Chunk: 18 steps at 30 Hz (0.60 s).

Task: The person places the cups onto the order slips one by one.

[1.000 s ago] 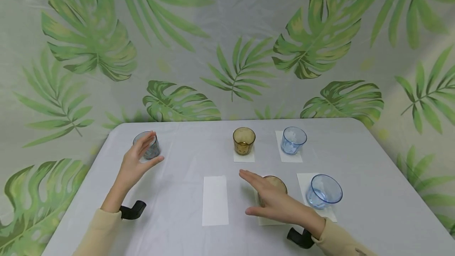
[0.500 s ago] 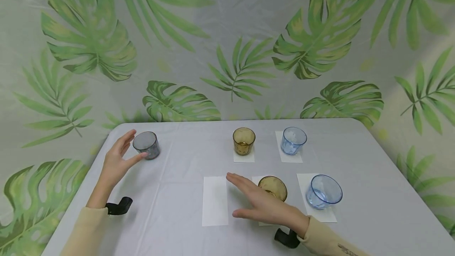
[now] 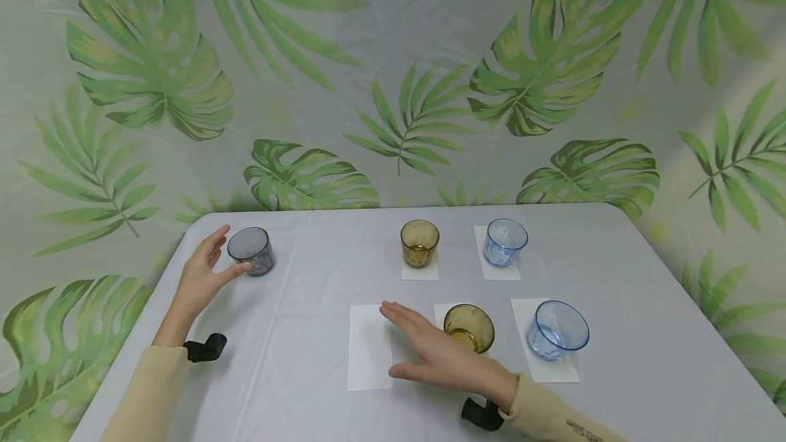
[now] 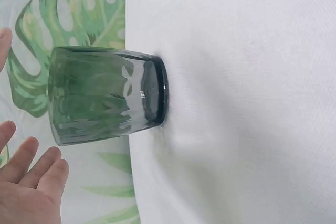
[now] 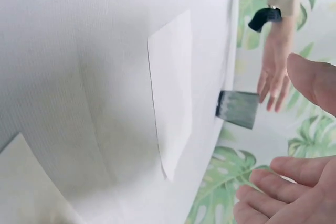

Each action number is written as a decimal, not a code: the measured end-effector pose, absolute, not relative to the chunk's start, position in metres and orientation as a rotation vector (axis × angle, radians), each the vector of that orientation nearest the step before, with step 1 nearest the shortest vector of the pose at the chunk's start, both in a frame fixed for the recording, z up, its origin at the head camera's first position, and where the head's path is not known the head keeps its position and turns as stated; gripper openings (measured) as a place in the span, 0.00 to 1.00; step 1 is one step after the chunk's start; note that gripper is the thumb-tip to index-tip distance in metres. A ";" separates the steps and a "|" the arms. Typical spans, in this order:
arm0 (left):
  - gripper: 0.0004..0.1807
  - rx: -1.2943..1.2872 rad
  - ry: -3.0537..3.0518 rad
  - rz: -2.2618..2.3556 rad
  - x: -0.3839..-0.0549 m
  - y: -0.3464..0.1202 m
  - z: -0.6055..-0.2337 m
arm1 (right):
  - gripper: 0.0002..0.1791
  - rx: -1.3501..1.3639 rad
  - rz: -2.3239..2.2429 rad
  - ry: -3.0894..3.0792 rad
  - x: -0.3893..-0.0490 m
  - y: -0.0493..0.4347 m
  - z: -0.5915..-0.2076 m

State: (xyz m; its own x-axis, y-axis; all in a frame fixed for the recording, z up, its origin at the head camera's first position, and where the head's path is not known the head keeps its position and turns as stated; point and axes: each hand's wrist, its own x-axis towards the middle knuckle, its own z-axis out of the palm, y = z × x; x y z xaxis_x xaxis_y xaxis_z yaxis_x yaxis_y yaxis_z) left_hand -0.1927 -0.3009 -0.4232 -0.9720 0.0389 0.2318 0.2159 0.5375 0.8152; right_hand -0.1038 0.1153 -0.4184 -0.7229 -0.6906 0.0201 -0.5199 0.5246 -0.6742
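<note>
A smoky grey glass [image 3: 250, 251] stands upright near the table's far left corner. Just left of it is my left hand [image 3: 199, 277], thumb and fingers spread. In the left wrist view the glass [image 4: 105, 95] stands apart from the visible fingers [image 4: 37, 163]. My right hand [image 3: 439, 357] hovers with straight fingers and holds nothing. Its fingertips are over the right part of a white paper rectangle [image 3: 368, 353]. Behind that hand an amber glass [image 3: 469, 322] is partly hidden. The right wrist view shows the paper [image 5: 173, 93] bare, below the spread fingers.
Another amber glass [image 3: 420, 244] stands on paper at the back. To its right is a blue glass [image 3: 505, 243] on paper. A second blue glass [image 3: 557, 333] stands on paper at the front right. A white cloth [image 3: 295, 360] covers the table.
My left hand has moved left, from in front of the grey glass to its left side. My right hand has drifted left, uncovering more of the front amber glass. The glasses stay put.
</note>
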 end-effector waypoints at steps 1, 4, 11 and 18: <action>0.48 -0.206 -2.598 -1.417 -0.193 -0.301 -0.424 | 0.46 -1.015 -0.982 2.522 -0.104 0.114 -0.420; 0.49 -0.192 -2.614 -1.430 -0.195 -0.302 -0.427 | 0.46 -0.986 -0.977 2.526 -0.103 0.110 -0.423; 0.49 -0.192 -2.621 -1.434 -0.198 -0.301 -0.432 | 0.46 -0.923 -0.941 2.536 -0.103 0.104 -0.433; 0.49 -0.165 -2.636 -1.508 -0.202 -0.303 -0.437 | 0.46 -0.883 -0.883 2.557 -0.106 0.101 -0.446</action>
